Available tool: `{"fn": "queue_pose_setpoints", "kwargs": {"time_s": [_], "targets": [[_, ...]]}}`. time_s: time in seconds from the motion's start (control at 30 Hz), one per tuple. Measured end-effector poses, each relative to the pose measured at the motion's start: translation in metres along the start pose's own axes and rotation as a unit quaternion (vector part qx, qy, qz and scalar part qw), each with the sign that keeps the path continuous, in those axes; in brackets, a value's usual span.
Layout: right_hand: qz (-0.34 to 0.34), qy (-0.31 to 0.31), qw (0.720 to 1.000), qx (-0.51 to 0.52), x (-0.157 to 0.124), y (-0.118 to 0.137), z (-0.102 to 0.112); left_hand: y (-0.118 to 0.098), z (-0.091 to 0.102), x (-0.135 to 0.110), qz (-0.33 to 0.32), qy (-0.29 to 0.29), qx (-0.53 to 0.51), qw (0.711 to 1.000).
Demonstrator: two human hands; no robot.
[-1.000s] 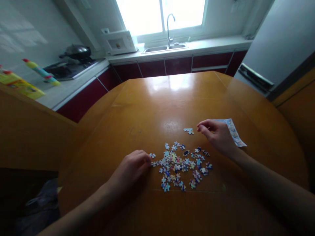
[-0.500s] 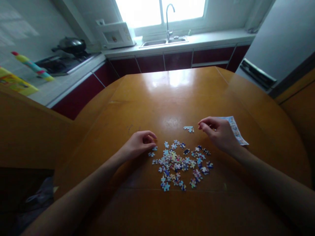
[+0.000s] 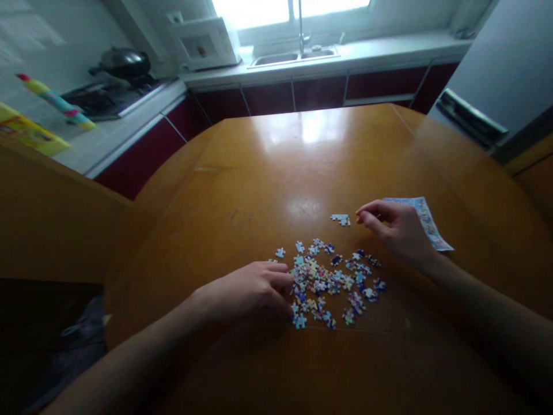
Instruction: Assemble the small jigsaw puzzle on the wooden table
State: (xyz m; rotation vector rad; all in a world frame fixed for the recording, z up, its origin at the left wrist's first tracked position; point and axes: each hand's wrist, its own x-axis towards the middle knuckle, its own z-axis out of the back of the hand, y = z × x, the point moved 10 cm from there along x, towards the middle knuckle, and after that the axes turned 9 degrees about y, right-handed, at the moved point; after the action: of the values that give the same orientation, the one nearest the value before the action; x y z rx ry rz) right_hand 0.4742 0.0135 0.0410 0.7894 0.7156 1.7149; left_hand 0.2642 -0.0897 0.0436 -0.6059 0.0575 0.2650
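wooden worktop [image 3: 268,173] carries a loose heap of puzzle pieces [image 3: 330,282] between both hands. left hand [image 3: 250,291], fingers loosely curled, touches the heap's left edge. right hand [image 3: 397,230] pinches narrow, holding what i cannot tell, just right of a small joined cluster [image 3: 341,219] beyond the heap.

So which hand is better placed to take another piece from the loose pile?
The left hand, probably: its fingertips already touch the pile of puzzle pieces. The right hand sits farther back, beside the small joined cluster.
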Motion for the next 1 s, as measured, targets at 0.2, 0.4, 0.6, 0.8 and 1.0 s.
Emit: {"fn": "queue_pose_setpoints", "kwargs": {"time_s": [0.2,0.4,0.6,0.8,1.0], "targets": [[0.004,0.000,1.000,0.000,0.000,0.002,0.001,0.013,0.000,-0.010,0.008,0.014,-0.044,0.999],[0.001,0.007,1.000,-0.003,0.001,0.000,0.000,0.048,0.019,-0.020,0.053,-0.133,-0.036,0.989],[0.111,0.097,0.989,-0.033,-0.012,0.034,-0.027,0.044,0.016,-0.011,0.060,-0.130,0.060,0.988],[0.264,0.255,0.910,-0.191,-0.055,0.074,-0.092,0.039,0.007,-0.006,0.050,-0.079,0.076,0.993],[0.254,0.250,0.902,-0.243,-0.054,0.060,-0.098,0.040,0.011,-0.008,0.004,-0.092,0.034,0.995]]}}
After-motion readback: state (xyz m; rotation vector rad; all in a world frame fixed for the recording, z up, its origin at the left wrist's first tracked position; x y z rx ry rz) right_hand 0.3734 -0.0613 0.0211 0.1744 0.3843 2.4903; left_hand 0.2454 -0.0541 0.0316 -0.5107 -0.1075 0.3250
